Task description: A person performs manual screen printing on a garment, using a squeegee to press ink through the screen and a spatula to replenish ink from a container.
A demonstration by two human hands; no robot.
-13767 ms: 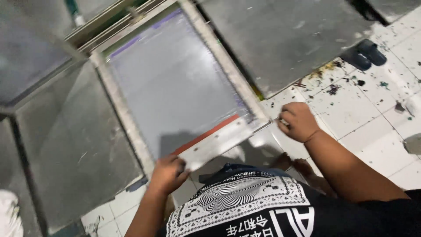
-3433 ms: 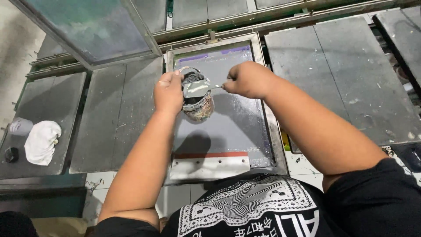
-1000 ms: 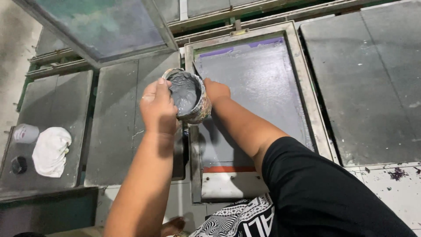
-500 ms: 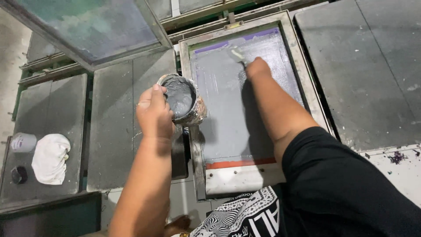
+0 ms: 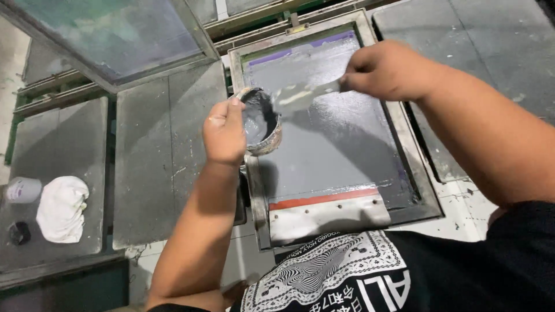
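Note:
My left hand (image 5: 224, 132) grips a small round tub of grey ink (image 5: 260, 120), tilted toward the right, at the left rail of a metal-framed printing screen (image 5: 335, 144). My right hand (image 5: 388, 70) holds a flat spatula (image 5: 300, 95) smeared with grey ink, its blade at the tub's mouth. Wet grey ink covers the screen's mesh. A squeegee with a red blade and a metal handle (image 5: 326, 211) lies across the near end of the screen.
Grey platens (image 5: 167, 150) lie to the left and right of the screen. Another framed screen (image 5: 115, 34) is raised at the top left. A white rag (image 5: 60, 208), a small white jar (image 5: 22, 189) and a dark cap (image 5: 18, 232) sit on the far-left platen.
My right hand has drawn the spatula back from the far end of the screen to the tub's mouth. The tub has stayed by the left rail and tilted more.

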